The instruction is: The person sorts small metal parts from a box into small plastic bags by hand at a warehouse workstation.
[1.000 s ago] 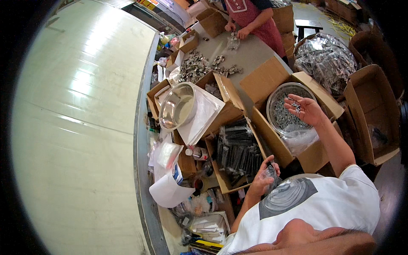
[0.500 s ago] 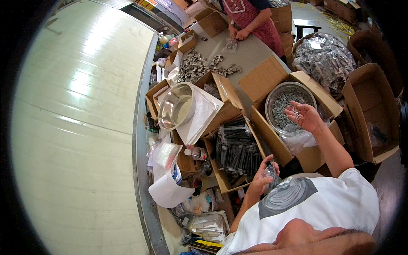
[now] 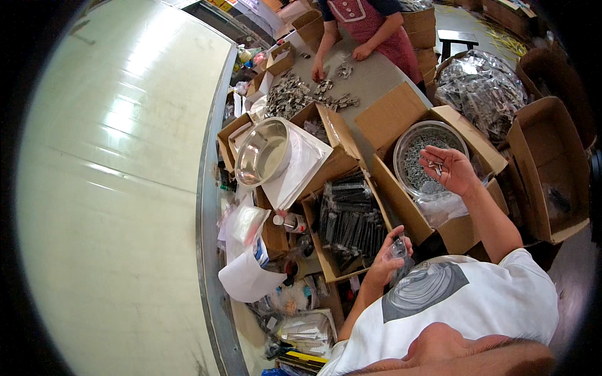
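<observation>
My right hand point(image 3: 453, 172) is palm up over a round metal bowl point(image 3: 401, 164) with its fingers stretched out, and a few small screws point(image 3: 437, 167) rest on it. Under it, the bowl holds a heap of grey screws point(image 3: 416, 152) and stands inside an open cardboard box point(image 3: 395, 195). Close to my chest, the fingers of my left hand point(image 3: 384, 266) are closed round a small clear plastic bag point(image 3: 396, 250). What is inside the bag I cannot make out clearly.
Left of my left hand, a box point(image 3: 328, 266) holds black bagged parts point(image 3: 351, 219). An empty-looking metal bowl point(image 3: 260, 153) tilts on white sheets point(image 3: 307, 163). Across the table, a person in a red apron point(image 3: 376, 31) handles metal pieces point(image 3: 286, 94). Bagged parts point(image 3: 481, 91) are piled at right.
My right hand's fingers have spread flatter under the screws. My left hand has barely moved. Across the table, the other person's hands have parted, one reaching to the metal pieces.
</observation>
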The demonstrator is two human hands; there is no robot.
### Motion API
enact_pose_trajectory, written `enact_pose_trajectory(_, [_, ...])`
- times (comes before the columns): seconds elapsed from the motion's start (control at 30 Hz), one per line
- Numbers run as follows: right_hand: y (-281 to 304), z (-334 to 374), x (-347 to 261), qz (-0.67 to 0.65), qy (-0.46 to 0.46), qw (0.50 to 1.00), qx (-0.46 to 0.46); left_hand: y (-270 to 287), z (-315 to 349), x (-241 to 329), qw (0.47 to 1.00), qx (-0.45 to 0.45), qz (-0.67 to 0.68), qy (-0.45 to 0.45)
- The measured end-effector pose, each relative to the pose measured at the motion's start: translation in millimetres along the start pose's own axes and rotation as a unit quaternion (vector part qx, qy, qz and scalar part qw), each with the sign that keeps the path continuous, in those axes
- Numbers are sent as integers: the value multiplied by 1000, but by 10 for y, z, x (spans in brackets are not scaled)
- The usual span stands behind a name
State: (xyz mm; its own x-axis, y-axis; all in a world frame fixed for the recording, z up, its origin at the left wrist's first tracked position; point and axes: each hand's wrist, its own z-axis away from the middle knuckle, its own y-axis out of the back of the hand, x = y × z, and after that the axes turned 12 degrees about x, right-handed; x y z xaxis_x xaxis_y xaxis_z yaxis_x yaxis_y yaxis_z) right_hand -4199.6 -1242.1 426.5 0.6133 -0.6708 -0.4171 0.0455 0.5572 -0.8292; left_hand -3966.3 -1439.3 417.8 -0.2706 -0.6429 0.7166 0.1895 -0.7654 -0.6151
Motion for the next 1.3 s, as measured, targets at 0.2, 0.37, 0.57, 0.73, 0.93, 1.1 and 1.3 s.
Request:
enact_pose_trajectory(0.2, [-183,60,-120,62,10,998,-31,-37,-55,42,1000,-15,-20,-16])
enact_pose_trajectory(0.37, [-172,-44,-231,95,30,994,-34,-69,-83,40,1000,-17,-11,-12])
enact_pose_trajectory(0.57, [-106,-211,-110,75,15,995,-70,-103,-254,12,999,-6,-39,-13])
enact_pose_trajectory(0.73, [-243,-229,142,73,-19,992,-106,-66,-602,96,999,20,-28,-11])
enact_pose_trajectory(0.93, [-613,-62,421,187,-34,957,-219,-81,-971,175,997,45,-62,-31])
enact_pose_trajectory(1.1, [-649,-99,455,381,20,853,-356,-158,-1004,224,996,18,-18,-90])
enact_pose_trajectory(1.3, [-763,-65,339,403,45,833,-376,-8,-1029,300,994,-51,-18,-91])
